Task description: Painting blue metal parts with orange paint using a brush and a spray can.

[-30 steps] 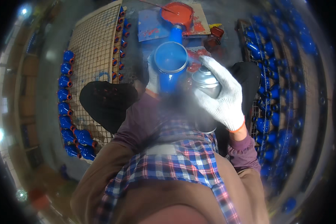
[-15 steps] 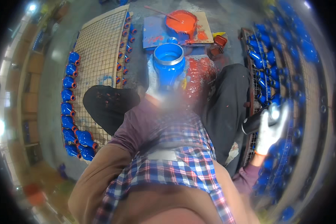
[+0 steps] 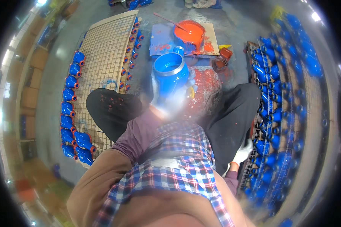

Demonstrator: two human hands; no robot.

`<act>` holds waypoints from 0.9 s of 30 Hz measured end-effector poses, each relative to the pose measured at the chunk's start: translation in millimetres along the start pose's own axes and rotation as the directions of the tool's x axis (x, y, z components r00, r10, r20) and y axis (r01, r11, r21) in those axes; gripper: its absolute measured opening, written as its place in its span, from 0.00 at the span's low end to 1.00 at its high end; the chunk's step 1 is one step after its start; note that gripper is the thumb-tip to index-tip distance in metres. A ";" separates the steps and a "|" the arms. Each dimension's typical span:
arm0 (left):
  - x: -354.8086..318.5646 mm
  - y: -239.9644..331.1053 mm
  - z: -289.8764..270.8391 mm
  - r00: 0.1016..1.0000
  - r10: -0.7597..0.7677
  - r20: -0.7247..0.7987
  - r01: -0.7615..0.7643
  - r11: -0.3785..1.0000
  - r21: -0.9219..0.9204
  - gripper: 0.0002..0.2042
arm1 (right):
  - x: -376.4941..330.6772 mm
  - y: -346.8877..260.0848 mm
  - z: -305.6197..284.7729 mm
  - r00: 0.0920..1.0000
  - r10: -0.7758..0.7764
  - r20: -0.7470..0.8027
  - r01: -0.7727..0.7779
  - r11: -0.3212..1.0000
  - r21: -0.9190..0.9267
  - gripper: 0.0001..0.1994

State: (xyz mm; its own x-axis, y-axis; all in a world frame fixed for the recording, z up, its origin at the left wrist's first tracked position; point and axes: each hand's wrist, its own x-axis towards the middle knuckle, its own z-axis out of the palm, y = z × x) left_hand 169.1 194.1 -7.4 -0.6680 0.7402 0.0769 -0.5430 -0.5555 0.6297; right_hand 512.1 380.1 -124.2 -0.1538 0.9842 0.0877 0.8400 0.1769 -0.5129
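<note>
The person sat on the floor, knees spread, in dark trousers speckled with red. The right hand [image 3: 243, 153], in a white glove with an orange cuff, hung low beside the right thigh, just at the edge of the right rack [image 3: 269, 113]; its fingers pointed down toward the rack's wire, and whether they were spread, curled or gripping anything could not be told, since the hand showed small and partly behind the leg. The left hand did not show clearly: the left sleeve ran forward toward the blue valve [image 3: 171, 73], and the spot where the hand would meet it was blurred. The valve stood upright between the knees, its round open flange facing up, touching a red-painted drum [image 3: 206, 89] just to its right. Beyond them lay a board [image 3: 161, 43] smeared with blue and red, bearing a bowl [image 3: 189, 32] of orange-red paint with a stick [image 3: 166, 19] resting in it. A small red can [image 3: 219, 63] sat near the board's right corner. The right rack was packed with blue fittings [image 3: 267, 72] in rows. On the left, a mesh panel [image 3: 102, 56] lay flat, with blue fittings with red ends [image 3: 70, 109] lined along its outer edge and smaller red-tipped ones [image 3: 129, 49] along its inner edge.
</note>
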 end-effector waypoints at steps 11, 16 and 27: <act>-6.1 -11.3 19.3 0.999 -0.019 -0.026 0.020 0.998 0.063 0.29 | -12.4 -267.6 -45.5 0.481 -0.865 -0.142 0.693 0.276 0.666 0.18; -6.5 -1.8 16.6 0.993 -0.046 0.106 0.085 0.911 -0.405 0.24 | -12.1 -277.1 -23.2 0.441 -0.881 -0.175 0.788 0.286 0.545 0.16; 5.4 69.2 -12.8 0.923 -0.350 -0.158 0.281 0.896 -0.343 0.42 | 52.0 -293.6 -5.5 0.888 -0.443 -0.123 0.337 0.445 0.830 0.11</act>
State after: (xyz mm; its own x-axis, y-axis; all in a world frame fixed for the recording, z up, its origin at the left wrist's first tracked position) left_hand 121.4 154.8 26.6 -0.5069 0.8180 -0.2719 -0.8492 -0.4196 0.3206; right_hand 260.4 379.4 35.6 -0.4443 0.7965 0.4102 -0.1101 0.4059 -0.9073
